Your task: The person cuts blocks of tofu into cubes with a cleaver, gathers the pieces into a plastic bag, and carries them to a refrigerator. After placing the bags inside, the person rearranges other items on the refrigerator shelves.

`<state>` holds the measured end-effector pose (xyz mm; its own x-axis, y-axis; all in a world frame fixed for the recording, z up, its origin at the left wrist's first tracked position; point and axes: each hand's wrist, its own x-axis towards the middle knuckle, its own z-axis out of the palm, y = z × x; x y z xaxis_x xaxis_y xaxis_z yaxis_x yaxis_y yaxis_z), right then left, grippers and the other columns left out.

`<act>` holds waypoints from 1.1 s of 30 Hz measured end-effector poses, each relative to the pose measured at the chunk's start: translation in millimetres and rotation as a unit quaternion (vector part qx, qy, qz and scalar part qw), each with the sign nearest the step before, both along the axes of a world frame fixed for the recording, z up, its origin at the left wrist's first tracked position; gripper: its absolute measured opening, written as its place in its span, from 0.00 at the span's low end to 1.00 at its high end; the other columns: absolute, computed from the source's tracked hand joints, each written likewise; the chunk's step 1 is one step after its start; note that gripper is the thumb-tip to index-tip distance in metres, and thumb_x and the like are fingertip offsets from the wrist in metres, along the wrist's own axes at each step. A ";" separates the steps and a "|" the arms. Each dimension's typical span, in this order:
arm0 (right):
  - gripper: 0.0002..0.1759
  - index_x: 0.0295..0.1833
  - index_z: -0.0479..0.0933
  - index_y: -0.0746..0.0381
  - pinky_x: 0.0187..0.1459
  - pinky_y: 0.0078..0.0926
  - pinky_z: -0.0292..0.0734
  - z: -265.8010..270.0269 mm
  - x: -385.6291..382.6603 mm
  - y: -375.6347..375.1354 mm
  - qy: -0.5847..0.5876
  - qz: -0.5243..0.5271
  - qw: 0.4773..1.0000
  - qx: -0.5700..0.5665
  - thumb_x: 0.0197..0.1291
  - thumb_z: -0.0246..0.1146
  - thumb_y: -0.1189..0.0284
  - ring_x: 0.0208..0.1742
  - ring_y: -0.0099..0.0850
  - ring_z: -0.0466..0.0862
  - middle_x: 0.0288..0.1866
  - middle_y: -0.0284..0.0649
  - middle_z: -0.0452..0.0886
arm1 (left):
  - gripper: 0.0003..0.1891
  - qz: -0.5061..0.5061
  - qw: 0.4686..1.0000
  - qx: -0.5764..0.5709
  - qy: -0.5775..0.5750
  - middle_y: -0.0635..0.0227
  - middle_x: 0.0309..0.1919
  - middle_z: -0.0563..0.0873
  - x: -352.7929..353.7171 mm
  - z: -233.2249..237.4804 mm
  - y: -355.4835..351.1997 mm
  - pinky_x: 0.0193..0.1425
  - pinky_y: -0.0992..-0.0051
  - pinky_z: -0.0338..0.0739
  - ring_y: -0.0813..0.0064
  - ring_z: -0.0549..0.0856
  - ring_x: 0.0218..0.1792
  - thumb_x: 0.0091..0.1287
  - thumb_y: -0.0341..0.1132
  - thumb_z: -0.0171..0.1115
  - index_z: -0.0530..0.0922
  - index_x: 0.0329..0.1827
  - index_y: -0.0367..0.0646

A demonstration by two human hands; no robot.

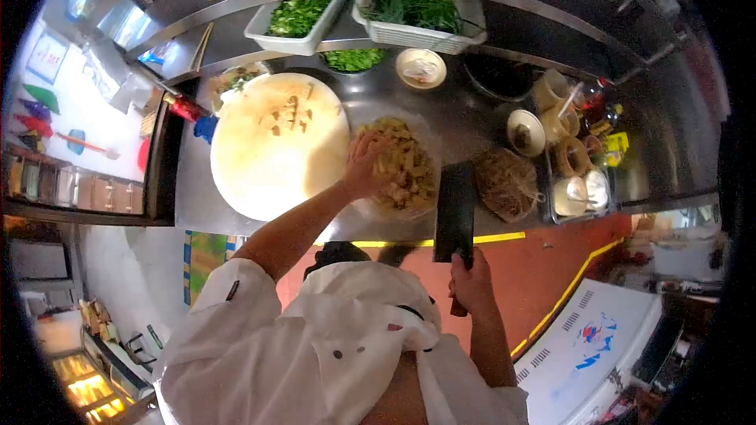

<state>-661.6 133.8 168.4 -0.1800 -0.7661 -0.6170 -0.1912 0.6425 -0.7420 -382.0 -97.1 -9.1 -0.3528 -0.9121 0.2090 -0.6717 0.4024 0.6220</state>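
Observation:
My right hand [472,282] is wrapped round the handle of a cleaver. The wide dark blade of the cleaver [454,208] points away from me, over the counter's front edge. My left hand [368,164] rests at the left side of a clear bowl or bag of chopped yellowish-brown pieces [408,165]. Its fingers look stretched out over the pieces, though they are a little blurred. Left of that hand lies a big round white chopping board [272,165], with a few small cut pieces [291,116] near its far side.
A bag of brownish food [508,183] lies right of the cleaver. White baskets of chopped greens [299,16] and long greens [413,12] stand on the back shelf. A small white bowl [420,68] sits below them. Seasoning tubs [568,156] and bottles [602,106] crowd the right end.

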 end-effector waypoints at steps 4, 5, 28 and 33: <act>0.11 0.50 0.68 0.62 0.22 0.33 0.77 10.1 34.3 -23.6 -0.016 -0.019 0.999 0.031 0.79 0.59 0.66 0.20 0.25 0.74 0.28 0.35 0.73 | 0.38 0.112 0.990 -0.086 0.003 0.52 0.76 0.70 57.5 17.5 -16.5 0.79 0.42 0.62 0.40 0.66 0.76 0.60 0.45 0.78 0.73 0.74 0.48; 0.11 0.49 0.68 0.62 0.22 0.33 0.77 11.1 41.1 -27.8 -0.022 -0.012 0.999 0.024 0.79 0.59 0.66 0.19 0.25 0.74 0.27 0.35 0.73 | 0.38 0.152 0.983 -0.106 -0.016 0.52 0.75 0.70 82.5 8.2 -21.4 0.78 0.42 0.64 0.41 0.67 0.76 0.60 0.44 0.78 0.73 0.74 0.47; 0.13 0.45 0.71 0.60 0.23 0.28 0.72 -98.8 256.6 -89.5 -0.127 -0.062 0.989 0.036 0.77 0.65 0.63 0.20 0.24 0.75 0.23 0.33 0.73 | 0.43 -0.320 0.939 0.019 -0.124 0.60 0.80 0.70 207.9 12.1 -215.1 0.86 0.52 0.57 0.55 0.65 0.81 0.63 0.63 0.70 0.71 0.80 0.57; 0.14 0.48 0.70 0.59 0.23 0.27 0.72 -127.5 269.2 -99.3 -0.172 -0.104 0.979 0.017 0.77 0.64 0.62 0.19 0.24 0.73 0.23 0.31 0.73 | 0.30 -0.396 0.912 -0.085 -0.061 0.61 0.70 0.79 189.9 -33.9 -216.5 0.82 0.52 0.65 0.54 0.71 0.77 0.66 0.56 0.68 0.80 0.67 0.51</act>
